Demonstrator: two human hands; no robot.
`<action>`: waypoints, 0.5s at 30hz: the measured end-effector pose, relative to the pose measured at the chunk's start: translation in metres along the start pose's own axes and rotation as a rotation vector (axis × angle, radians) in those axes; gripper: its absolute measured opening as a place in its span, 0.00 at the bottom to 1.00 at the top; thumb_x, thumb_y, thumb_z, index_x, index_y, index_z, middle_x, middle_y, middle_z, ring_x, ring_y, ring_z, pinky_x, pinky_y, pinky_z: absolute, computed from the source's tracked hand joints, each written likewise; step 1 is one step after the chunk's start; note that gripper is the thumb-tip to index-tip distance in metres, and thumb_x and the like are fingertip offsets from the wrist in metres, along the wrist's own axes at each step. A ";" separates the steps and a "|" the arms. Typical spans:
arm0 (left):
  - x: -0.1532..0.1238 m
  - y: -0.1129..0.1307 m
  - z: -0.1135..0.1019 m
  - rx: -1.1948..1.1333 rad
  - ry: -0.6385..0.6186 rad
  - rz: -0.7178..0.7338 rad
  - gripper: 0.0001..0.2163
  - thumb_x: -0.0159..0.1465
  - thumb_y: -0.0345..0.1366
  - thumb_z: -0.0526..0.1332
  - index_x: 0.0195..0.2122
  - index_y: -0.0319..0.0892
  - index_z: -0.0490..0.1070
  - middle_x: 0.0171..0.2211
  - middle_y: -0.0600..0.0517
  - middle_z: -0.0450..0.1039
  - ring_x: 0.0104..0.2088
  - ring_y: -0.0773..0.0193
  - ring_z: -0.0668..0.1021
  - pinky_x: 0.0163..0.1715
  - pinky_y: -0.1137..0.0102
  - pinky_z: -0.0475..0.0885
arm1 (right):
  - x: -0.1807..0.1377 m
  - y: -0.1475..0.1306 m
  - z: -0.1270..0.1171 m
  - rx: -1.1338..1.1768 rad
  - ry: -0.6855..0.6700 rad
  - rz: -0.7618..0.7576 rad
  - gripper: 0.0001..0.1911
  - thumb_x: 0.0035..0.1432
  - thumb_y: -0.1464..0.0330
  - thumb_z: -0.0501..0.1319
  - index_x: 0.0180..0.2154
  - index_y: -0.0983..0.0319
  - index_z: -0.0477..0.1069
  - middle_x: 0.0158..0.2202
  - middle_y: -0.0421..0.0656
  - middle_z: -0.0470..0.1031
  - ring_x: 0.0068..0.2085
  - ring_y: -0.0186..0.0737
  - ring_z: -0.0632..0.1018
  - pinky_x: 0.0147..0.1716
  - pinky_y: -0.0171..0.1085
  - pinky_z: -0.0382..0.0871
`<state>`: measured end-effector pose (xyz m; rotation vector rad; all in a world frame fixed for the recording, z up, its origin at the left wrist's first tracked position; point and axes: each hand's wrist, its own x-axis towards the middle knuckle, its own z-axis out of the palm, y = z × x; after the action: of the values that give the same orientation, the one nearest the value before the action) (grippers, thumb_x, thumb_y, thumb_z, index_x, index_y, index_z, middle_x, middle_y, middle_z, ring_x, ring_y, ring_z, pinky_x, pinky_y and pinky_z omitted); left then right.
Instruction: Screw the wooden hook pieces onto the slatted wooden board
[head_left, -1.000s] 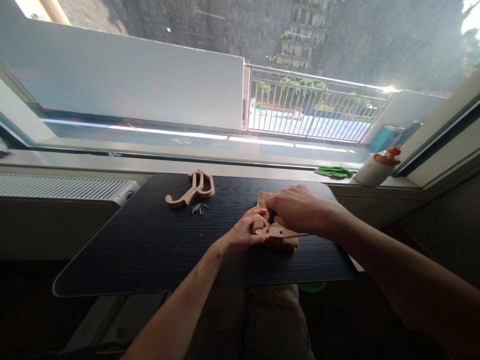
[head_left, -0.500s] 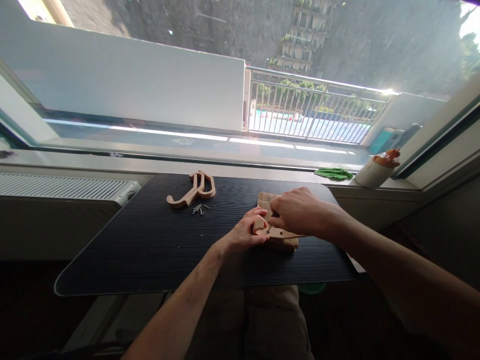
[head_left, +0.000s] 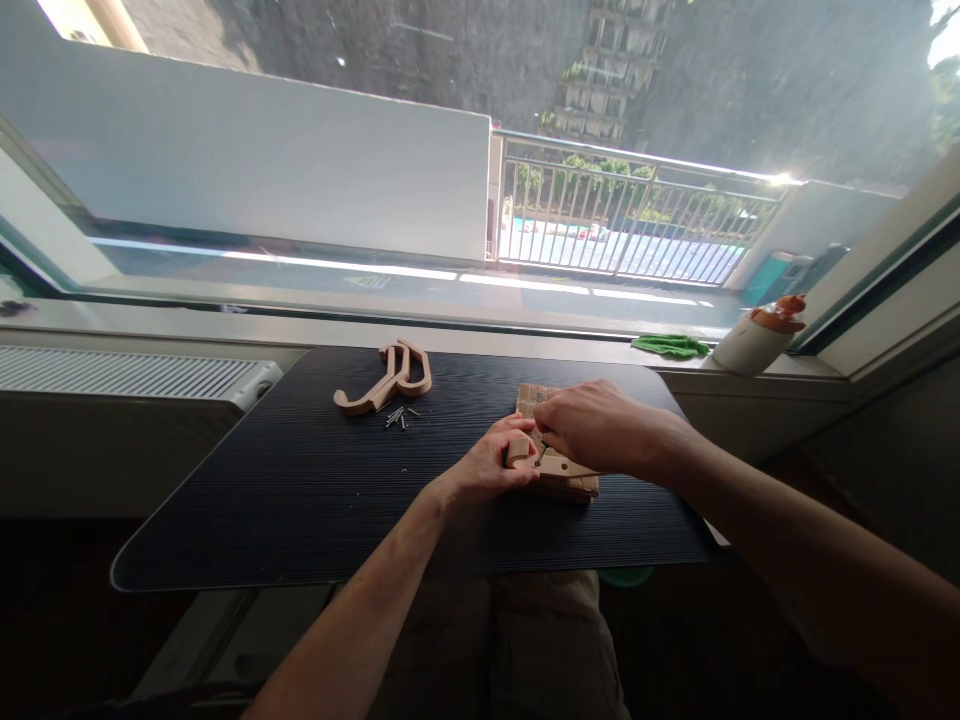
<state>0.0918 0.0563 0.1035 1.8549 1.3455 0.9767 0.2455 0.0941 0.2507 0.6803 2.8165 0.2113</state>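
Note:
My left hand (head_left: 499,462) is closed round the curled end of a pale wooden hook (head_left: 553,467), holding it down on a rough wooden block (head_left: 532,397). A dark hole shows in the hook's flat stem. Over the block, my right hand (head_left: 589,425) is closed on a thin-shafted tool (head_left: 543,452). Its shaft slants down to the hook close by my left fingertips; the fist hides the handle, so its exact kind is unclear. Farther left on the table lie more pale wooden hooks (head_left: 388,385), with a small pile of screws (head_left: 396,417) in front of them.
The dark ribbed table (head_left: 285,500) stands against a window sill (head_left: 480,342). On the sill at right are a green cloth (head_left: 670,346) and a white bottle with an orange-brown top (head_left: 756,340). A white radiator (head_left: 135,375) is at left.
My right fist has shifted and turned slightly over the hook, and more of the tool's shaft shows. My left hand keeps its hold on the hook.

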 end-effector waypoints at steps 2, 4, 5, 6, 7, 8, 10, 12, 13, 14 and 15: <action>0.000 -0.001 0.000 -0.009 0.002 -0.019 0.14 0.49 0.35 0.64 0.37 0.41 0.69 0.48 0.48 0.63 0.52 0.58 0.65 0.55 0.63 0.57 | 0.000 0.000 0.000 -0.002 -0.017 -0.001 0.11 0.56 0.67 0.51 0.31 0.62 0.71 0.33 0.48 0.74 0.31 0.39 0.74 0.25 0.33 0.57; 0.000 -0.002 0.000 -0.022 0.005 -0.033 0.16 0.49 0.35 0.65 0.39 0.41 0.69 0.50 0.47 0.62 0.54 0.57 0.63 0.56 0.63 0.56 | 0.001 0.000 0.000 0.000 -0.033 -0.001 0.11 0.56 0.67 0.51 0.32 0.62 0.71 0.34 0.49 0.74 0.32 0.40 0.74 0.26 0.33 0.58; 0.000 -0.002 0.000 -0.029 0.008 -0.032 0.17 0.48 0.35 0.65 0.41 0.42 0.69 0.51 0.48 0.62 0.55 0.57 0.62 0.56 0.63 0.55 | 0.001 -0.001 -0.001 0.005 -0.039 -0.003 0.11 0.56 0.67 0.51 0.33 0.62 0.72 0.34 0.49 0.74 0.32 0.41 0.74 0.26 0.33 0.59; 0.000 -0.002 0.000 -0.033 0.009 -0.027 0.19 0.48 0.35 0.65 0.42 0.43 0.68 0.52 0.48 0.61 0.56 0.57 0.61 0.57 0.63 0.55 | 0.001 -0.001 -0.002 0.011 -0.044 -0.002 0.11 0.56 0.67 0.51 0.33 0.63 0.72 0.34 0.50 0.74 0.33 0.41 0.74 0.27 0.33 0.59; 0.000 -0.002 0.000 -0.037 0.011 -0.020 0.21 0.48 0.35 0.65 0.44 0.43 0.67 0.53 0.48 0.60 0.56 0.57 0.60 0.57 0.63 0.54 | 0.001 -0.001 -0.002 0.017 -0.045 0.001 0.12 0.56 0.67 0.51 0.33 0.63 0.72 0.34 0.50 0.74 0.33 0.41 0.75 0.27 0.34 0.59; 0.000 -0.002 0.000 -0.039 0.012 -0.014 0.22 0.48 0.35 0.65 0.45 0.44 0.67 0.54 0.48 0.59 0.57 0.57 0.60 0.58 0.64 0.54 | 0.001 -0.002 -0.003 0.021 -0.046 0.009 0.12 0.56 0.67 0.51 0.33 0.62 0.71 0.34 0.49 0.74 0.33 0.41 0.75 0.28 0.34 0.59; 0.000 -0.003 0.000 -0.042 0.007 -0.007 0.22 0.49 0.37 0.65 0.46 0.43 0.66 0.55 0.47 0.58 0.57 0.58 0.59 0.58 0.64 0.53 | 0.000 -0.002 -0.005 0.021 -0.056 0.031 0.13 0.57 0.66 0.50 0.32 0.62 0.71 0.33 0.49 0.75 0.33 0.42 0.75 0.28 0.34 0.60; -0.001 -0.004 0.001 -0.048 0.004 -0.007 0.22 0.49 0.37 0.65 0.46 0.43 0.67 0.56 0.47 0.57 0.58 0.58 0.59 0.58 0.65 0.53 | -0.002 -0.002 -0.006 0.013 -0.072 0.050 0.11 0.55 0.66 0.52 0.33 0.62 0.71 0.32 0.48 0.75 0.34 0.43 0.75 0.29 0.35 0.60; -0.001 -0.005 0.001 -0.050 0.006 -0.008 0.21 0.49 0.38 0.65 0.45 0.43 0.67 0.56 0.47 0.57 0.58 0.58 0.59 0.58 0.65 0.53 | -0.003 -0.001 -0.006 0.010 -0.076 0.053 0.10 0.53 0.66 0.53 0.35 0.62 0.70 0.33 0.48 0.75 0.34 0.43 0.75 0.29 0.35 0.60; -0.001 -0.005 0.002 -0.050 0.008 -0.007 0.21 0.49 0.38 0.65 0.45 0.42 0.67 0.56 0.47 0.57 0.58 0.59 0.59 0.58 0.65 0.53 | -0.005 0.000 -0.006 0.008 -0.076 0.051 0.10 0.51 0.67 0.55 0.36 0.61 0.70 0.33 0.47 0.75 0.35 0.43 0.75 0.29 0.35 0.60; -0.001 -0.006 0.002 -0.049 0.010 -0.002 0.20 0.49 0.37 0.65 0.44 0.42 0.68 0.56 0.47 0.57 0.58 0.59 0.59 0.58 0.66 0.53 | -0.006 0.001 -0.006 0.006 -0.075 0.045 0.11 0.50 0.69 0.56 0.37 0.61 0.69 0.34 0.47 0.75 0.36 0.43 0.75 0.29 0.34 0.60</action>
<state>0.0905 0.0567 0.0974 1.8136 1.3177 1.0104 0.2493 0.0917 0.2582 0.7375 2.7341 0.1810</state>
